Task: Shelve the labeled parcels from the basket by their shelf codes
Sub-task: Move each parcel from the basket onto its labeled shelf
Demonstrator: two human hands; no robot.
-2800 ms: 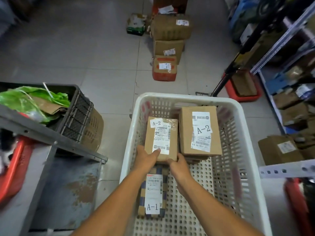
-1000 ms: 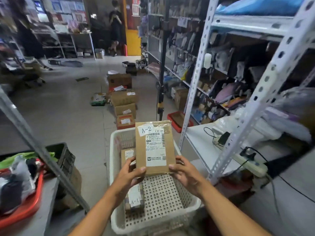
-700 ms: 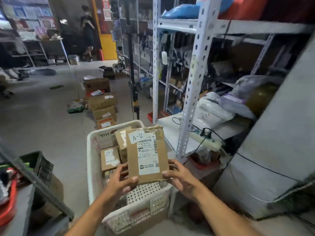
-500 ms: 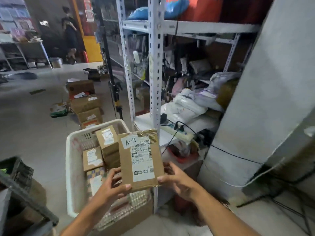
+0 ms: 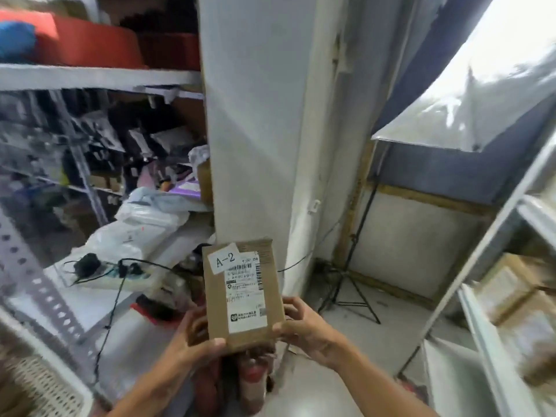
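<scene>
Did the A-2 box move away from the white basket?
Yes. The A-2 box left the white basket, which now shows only at the bottom-left corner; both hands carry it rightward toward the white pillar.

One head-worn wide-angle view looks forward and down, close over the hands, toward a white pillar (image 5: 255,121).

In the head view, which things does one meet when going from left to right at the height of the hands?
White basket → left hand → parcel marked A-2 → right hand → black tripod → white shelf rack.
</scene>
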